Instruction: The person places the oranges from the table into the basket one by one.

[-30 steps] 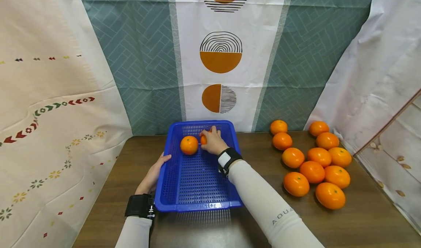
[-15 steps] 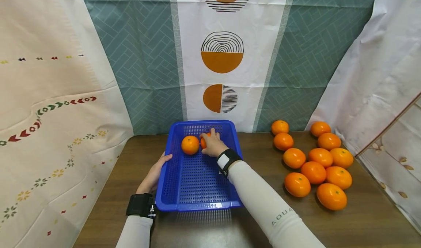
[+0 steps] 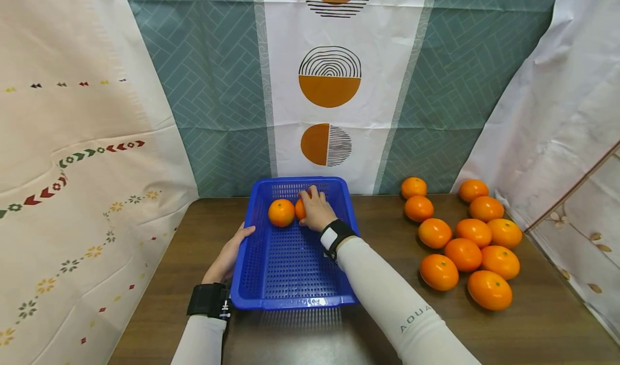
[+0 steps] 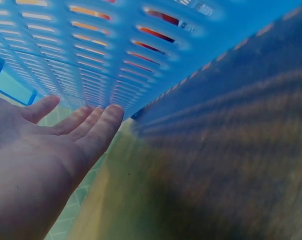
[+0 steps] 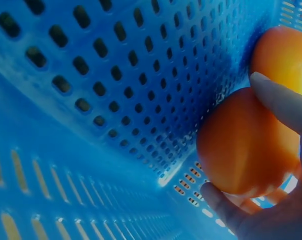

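Note:
A blue plastic basket (image 3: 310, 303) with slotted walls sits on the table, one orange (image 3: 281, 213) lying toward its far left. Inside it, my right hand (image 3: 317, 211) grips a second orange (image 5: 243, 145) just to the right of the first. The right wrist view has thumb and fingers spread round that fruit near the basket floor, its lower side partly hidden. Along the basket's left side rests my left hand (image 3: 227, 254), thumb at the rim. In the left wrist view its fingers (image 4: 103, 127) extend fairly straight by the slotted wall.
Several more oranges (image 3: 463, 254) lie in a loose group on the right of the wooden table (image 3: 387, 311). A patterned cloth (image 3: 329, 106) hangs behind the table, with pale cloths at both sides.
My right hand has shifted slightly, still round the orange in the basket. The left hand stays at the basket's side. The whole head view has drifted a little to the right.

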A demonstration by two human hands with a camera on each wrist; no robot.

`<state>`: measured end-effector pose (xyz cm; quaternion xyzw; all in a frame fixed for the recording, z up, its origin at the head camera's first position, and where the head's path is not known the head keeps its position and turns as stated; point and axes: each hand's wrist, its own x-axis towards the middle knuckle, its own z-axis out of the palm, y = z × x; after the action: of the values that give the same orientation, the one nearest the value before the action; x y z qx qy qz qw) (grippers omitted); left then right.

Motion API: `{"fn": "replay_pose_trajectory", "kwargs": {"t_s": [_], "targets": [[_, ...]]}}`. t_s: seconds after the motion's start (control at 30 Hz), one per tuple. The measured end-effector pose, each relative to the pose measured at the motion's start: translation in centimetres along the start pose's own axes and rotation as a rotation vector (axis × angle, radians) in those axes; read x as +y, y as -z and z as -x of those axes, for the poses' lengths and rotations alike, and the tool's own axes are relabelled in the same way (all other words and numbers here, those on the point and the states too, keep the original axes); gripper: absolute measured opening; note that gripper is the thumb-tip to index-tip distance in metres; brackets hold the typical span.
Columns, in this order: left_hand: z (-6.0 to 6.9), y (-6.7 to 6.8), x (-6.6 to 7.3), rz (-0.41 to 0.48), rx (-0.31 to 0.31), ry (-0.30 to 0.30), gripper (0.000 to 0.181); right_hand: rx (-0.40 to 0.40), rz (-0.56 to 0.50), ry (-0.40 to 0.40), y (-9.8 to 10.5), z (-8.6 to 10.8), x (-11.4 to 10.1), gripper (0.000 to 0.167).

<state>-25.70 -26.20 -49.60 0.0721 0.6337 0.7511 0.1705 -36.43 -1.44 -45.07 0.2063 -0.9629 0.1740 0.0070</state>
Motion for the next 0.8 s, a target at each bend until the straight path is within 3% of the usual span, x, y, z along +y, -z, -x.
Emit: {"fn": "replay_pose_trajectory", "kwargs": {"t_s": [0.4,0.8], "targets": [[0.09,-0.12,-0.12,-0.014,0.017,0.003,0.064,-0.029,-0.036,-0.010,0.09,0.15,0.06,0.081],[0.03,-0.14,0.04,0.018,-0.010,-0.005,0.065,-0.033,0.006,-0.016,-0.37,-0.23,0.27,0.079]]}}
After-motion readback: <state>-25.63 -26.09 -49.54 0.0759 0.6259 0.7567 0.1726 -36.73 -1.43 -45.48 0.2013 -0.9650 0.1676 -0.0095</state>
